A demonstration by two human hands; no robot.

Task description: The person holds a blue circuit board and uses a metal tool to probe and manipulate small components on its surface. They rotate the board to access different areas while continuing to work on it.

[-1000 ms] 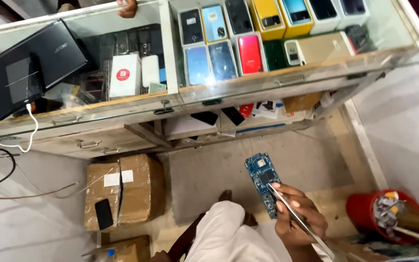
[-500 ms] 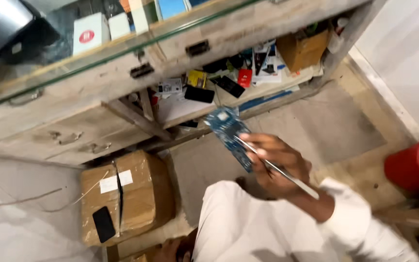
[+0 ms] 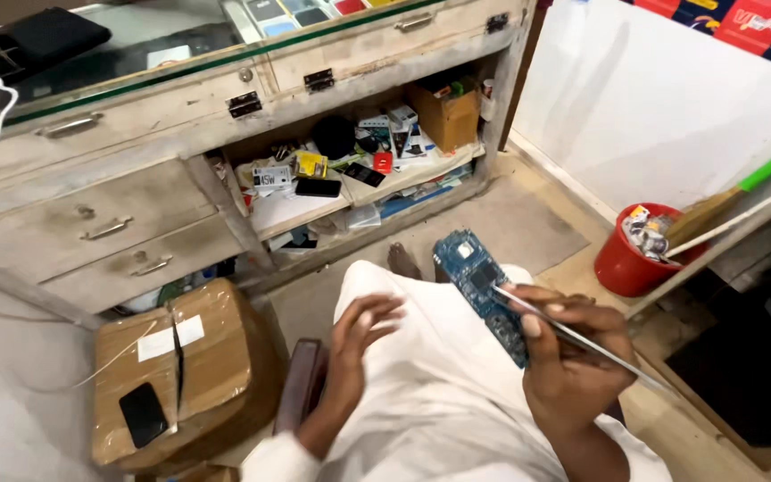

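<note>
1. Swinging further down and right, the view has dropped off the glass counter top since half a second ago, and the blue circuit board now sits lower in the picture, over the white-clothed lap rather than against the shelf.
2. Board's long axis runs from upper left down to lower right, its far end pointing toward the counter, its near end tucked into the right hand.
3. That right hand is closed around the board's lower end, and the same fingers pinch a thin metal tool, probably tweezers. The tool's tip lands on the board about midway along, and its shaft trails off to the lower right, nearly in line with the board.
4. Left hand now in view, hovering just left of the board: fingers loosely spread, half curled, holding nothing, not touching. It is the free hand, and the board lies to its right and slightly up.
5. Further out: a taped cardboard box with a black phone lying on it at lower left, and a red bucket at right.
</note>
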